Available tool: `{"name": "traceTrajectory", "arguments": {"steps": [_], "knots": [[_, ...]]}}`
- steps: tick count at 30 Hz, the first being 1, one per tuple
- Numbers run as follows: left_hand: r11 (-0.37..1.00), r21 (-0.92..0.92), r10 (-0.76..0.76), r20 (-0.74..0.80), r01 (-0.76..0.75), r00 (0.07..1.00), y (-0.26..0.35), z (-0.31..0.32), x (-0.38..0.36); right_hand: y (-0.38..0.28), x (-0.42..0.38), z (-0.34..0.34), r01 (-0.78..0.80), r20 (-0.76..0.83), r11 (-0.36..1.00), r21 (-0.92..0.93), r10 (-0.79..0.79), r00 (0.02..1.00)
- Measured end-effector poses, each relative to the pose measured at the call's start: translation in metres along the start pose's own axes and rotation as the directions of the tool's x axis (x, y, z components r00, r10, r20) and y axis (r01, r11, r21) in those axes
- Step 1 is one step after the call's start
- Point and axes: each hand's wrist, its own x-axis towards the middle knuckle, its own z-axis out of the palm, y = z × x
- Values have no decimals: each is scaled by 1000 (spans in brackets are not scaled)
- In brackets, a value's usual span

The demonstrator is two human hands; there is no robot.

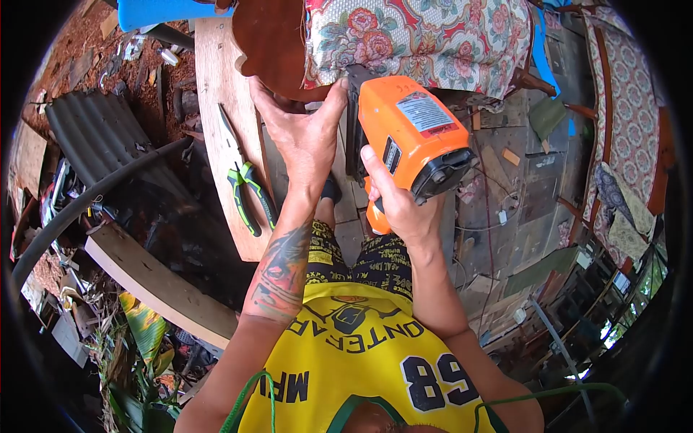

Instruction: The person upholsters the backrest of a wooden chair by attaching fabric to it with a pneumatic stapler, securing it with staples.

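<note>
1. edging the left fingertips: one brown wooden panel (274,43), its curved lower rim directly above them; one floral fabric (426,36), its lower edge beyond the thumb.
2. open room: floorboards (520,173), to the right of the right fingers, with loose scraps scattered on them; a narrower gap between the two wrists.
3. left hand (303,141): raised from a tattooed forearm, fingers and thumb spread apart; fingers grasping the panel's rim, thumb up at the fabric's corner, beside the tool's dark nose.
4. right hand (408,209): wrist bent inward, fingers clenched about the handle of the tool, thumb laid along its side; trigger finger's exact placing cannot be told.
5. orange power tool (408,123): one, body above the right fingers, nose just right of the left thumb.
6. pliers (242,173), green and black: one pair, left of the left fingers, lying on a pale plank (216,86).
</note>
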Motion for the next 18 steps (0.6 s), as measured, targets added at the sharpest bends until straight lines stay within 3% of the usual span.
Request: {"name": "traceTrajectory", "arguments": {"steps": [1, 3, 6, 7, 10, 11, 12, 15, 16, 18], "knots": [[1000, 5, -5, 9, 5, 1000, 0, -1, 1, -1, 1, -1, 0, 0, 1000, -2, 0, 1000], [1000, 9, -12, 17, 12, 1000, 0, -1, 0, -5, 4, -6, -239, 18, 923, 302, 245, 969], [1000, 20, -24, 24, 24, 999, 6, -1, 0, -13, 9, -10, -508, 181, 544, 668, 543, 820], [998, 56, -6, 14, 6, 1000, 5, -1, 0, -16, 11, -7, -440, 106, 632, 637, 494, 863], [999, 49, 11, 18, -11, 1000, 11, 0, 0, -12, 8, -8, -439, 113, 722, 535, 453, 884], [1000, 7, 11, 31, -11, 999, 14, 1, 0, -3, 5, -12, -342, 112, 899, 272, 324, 939], [1000, 3, 12, 31, -12, 999, 14, 2, 0, 0, 5, -12, -341, 110, 900, 270, 323, 940], [999, 33, 7, 14, -8, 1000, 13, 1, -1, 0, 4, -11, -250, 94, 968, 22, 247, 964], [999, 54, 4, 18, -5, 1000, 12, 0, 0, -3, 6, -10, -249, 94, 968, 21, 246, 965], [997, 76, 3, 21, -5, 1000, 13, -1, 0, -14, 12, -8, -439, 115, 754, 488, 444, 889]]}}
